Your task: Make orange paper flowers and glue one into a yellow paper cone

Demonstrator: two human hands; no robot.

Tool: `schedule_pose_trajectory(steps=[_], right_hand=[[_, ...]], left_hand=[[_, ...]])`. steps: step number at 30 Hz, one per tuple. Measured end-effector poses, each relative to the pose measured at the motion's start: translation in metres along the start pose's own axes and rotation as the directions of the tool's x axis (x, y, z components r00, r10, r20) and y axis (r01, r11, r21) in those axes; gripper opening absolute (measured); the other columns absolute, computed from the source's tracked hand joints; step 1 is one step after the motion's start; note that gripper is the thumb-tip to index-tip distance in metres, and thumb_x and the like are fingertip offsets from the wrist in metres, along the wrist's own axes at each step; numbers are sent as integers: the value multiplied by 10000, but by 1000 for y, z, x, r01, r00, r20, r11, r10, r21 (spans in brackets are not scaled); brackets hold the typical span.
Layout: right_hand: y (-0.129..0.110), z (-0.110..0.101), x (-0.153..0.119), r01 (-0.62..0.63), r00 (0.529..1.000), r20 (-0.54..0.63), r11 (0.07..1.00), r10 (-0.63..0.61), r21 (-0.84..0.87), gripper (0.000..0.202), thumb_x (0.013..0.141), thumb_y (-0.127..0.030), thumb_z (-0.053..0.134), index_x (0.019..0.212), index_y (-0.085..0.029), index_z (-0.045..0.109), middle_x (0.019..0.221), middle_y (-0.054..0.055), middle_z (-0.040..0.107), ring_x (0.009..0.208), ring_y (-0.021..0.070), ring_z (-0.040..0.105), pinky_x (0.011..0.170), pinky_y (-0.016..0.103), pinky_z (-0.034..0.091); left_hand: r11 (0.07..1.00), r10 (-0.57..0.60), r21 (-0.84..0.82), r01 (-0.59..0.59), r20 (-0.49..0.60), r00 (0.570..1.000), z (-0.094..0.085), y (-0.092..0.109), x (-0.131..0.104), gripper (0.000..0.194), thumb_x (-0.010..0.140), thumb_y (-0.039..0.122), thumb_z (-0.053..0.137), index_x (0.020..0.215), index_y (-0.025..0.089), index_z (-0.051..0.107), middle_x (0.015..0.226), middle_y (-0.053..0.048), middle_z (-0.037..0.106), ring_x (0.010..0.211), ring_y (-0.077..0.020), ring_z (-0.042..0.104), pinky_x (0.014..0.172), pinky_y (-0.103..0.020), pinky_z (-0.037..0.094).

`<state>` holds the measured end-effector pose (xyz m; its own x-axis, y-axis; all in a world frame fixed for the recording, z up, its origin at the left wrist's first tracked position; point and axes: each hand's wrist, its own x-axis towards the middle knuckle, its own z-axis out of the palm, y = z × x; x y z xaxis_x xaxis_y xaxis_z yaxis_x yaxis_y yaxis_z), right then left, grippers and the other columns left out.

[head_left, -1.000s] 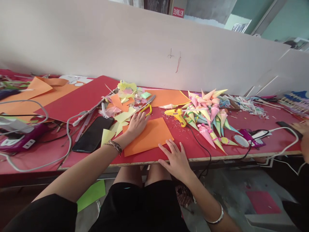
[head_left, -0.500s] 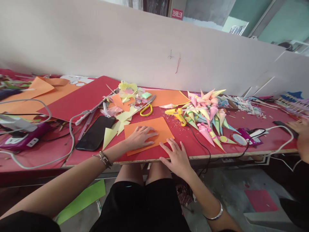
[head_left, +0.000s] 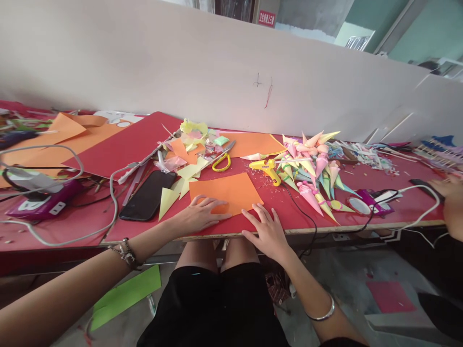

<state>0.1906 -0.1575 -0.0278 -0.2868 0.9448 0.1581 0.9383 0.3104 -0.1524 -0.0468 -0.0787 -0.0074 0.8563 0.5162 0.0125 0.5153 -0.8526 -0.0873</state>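
A sheet of orange paper [head_left: 231, 188] lies flat on the red tabletop in front of me. My left hand [head_left: 202, 213] rests with fingers stretched out over the sheet's near left part. At the near right corner of the sheet, my right hand [head_left: 265, 229] lies with its fingers spread, the tips touching or close to the paper's edge. Neither hand grips anything. Beyond the sheet are yellow-handled scissors [head_left: 222, 163] and a yellow glue gun [head_left: 265, 169] with a black cord.
Paper cones [head_left: 314, 168] are heaped on the right, near a roll of tape [head_left: 359, 206]. A black phone [head_left: 147, 196], yellow paper scraps [head_left: 170, 200] and a purple power strip [head_left: 45, 200] lie left. A co-worker's hand [head_left: 448, 193] is at far right.
My left hand has slid toward me and a little left across the orange paper, uncovering more of it. The right hand stays nearly in place at the corner.
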Motion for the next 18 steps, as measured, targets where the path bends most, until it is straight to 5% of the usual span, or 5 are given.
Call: schedule_pose_trajectory(steps=[10, 18], right_hand=[[-1, -2, 1, 1, 1000, 24, 1000, -1, -12, 497, 848, -476, 369, 1312, -299, 352, 1359, 90, 376, 1276, 235, 301, 1017, 526, 223], [-1, -11, 3, 15, 999, 42, 1000, -14, -24, 499, 844, -469, 388, 1300, -265, 379, 1327, 121, 401, 1251, 257, 323, 1006, 534, 214]], left_hand=[[995, -74, -58, 77, 58, 996, 0, 8, -50, 447, 891, 410, 318, 1331, 334, 300, 1389, 5, 364, 1236, -183, 354, 935, -320, 312], [984, -142, -106, 145, 32, 989, -7, 12, -83, 385, 876, 372, 372, 1254, 337, 434, 1327, 13, 452, 1173, -189, 446, 971, -341, 302]])
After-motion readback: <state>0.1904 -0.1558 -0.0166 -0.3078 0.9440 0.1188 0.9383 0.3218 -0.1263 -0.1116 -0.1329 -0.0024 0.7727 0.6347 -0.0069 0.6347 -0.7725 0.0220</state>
